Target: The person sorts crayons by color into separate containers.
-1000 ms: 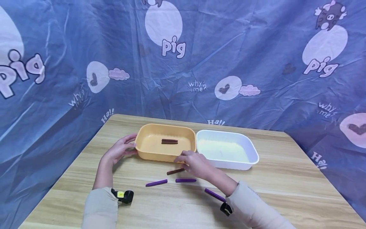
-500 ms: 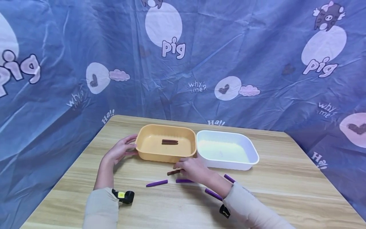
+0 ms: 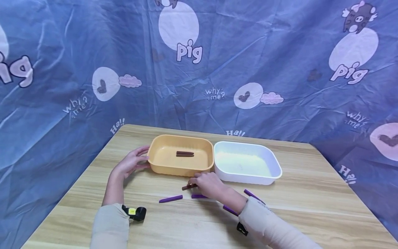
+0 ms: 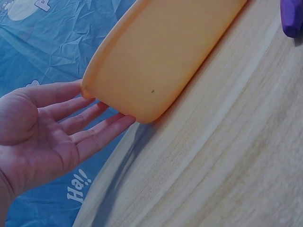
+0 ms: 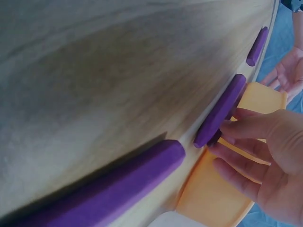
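Note:
A brown crayon (image 3: 188,187) lies on the table just in front of the orange bin (image 3: 174,171). My right hand (image 3: 209,185) pinches its right end between thumb and fingers; in the right wrist view the crayon is mostly hidden behind a purple crayon (image 5: 221,111) and the fingertips. My left hand (image 3: 132,162) rests against the left end of the bin, and the left wrist view shows its fingers (image 4: 102,132) extended, tips at the bin's wall. Inside the bin, two brown crayons (image 3: 185,154) lie side by side.
A white bin (image 3: 248,179) stands against the orange one on its right. Several purple crayons lie on the wooden table (image 3: 155,228): one at the left (image 3: 170,199), others beneath or beside the right forearm (image 3: 253,196). Blue printed cloth (image 3: 199,103) hangs behind.
My right hand has come down and slightly toward me from the orange bin's front wall to the brown crayon, its fingers closing at the crayon's right end. My left hand stays put.

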{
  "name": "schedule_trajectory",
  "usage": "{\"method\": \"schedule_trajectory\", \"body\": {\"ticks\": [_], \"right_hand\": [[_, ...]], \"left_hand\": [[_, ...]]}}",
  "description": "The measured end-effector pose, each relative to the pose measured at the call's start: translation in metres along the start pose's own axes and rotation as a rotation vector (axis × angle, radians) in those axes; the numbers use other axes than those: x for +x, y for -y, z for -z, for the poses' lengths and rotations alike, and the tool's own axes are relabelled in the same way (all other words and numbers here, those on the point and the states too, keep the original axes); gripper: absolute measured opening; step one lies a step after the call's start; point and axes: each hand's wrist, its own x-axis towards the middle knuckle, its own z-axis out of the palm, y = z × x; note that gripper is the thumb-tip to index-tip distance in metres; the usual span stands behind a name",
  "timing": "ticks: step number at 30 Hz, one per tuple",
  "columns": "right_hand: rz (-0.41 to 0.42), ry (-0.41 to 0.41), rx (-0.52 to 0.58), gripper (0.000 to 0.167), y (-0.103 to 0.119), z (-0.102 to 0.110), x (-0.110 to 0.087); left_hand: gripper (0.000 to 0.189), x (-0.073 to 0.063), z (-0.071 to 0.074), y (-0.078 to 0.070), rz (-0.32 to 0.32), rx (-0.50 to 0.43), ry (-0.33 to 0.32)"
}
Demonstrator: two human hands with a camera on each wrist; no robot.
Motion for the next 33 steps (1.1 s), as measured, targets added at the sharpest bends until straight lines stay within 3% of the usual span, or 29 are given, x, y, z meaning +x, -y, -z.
{"method": "schedule_trajectory", "body": {"ticks": [11, 26, 33], "right_hand": [[-0.015, 0.047, -0.011, 0.022, -0.001, 0.000, -0.002], [0.023, -0.032, 0.060, 0.018, 0.002, 0.018, 0.000], [0.034, -0.054, 0.046, 0.041, 0.002, 0.033, 0.004]], "left_hand": [[0.059, 0.000, -0.001, -0.002, -0.003, 0.011, 0.011], [0.059, -0.002, -0.002, -0.002, 0.008, 0.010, 0.005], [0.059, -0.002, -0.001, -0.002, 0.009, 0.008, 0.004]]}}
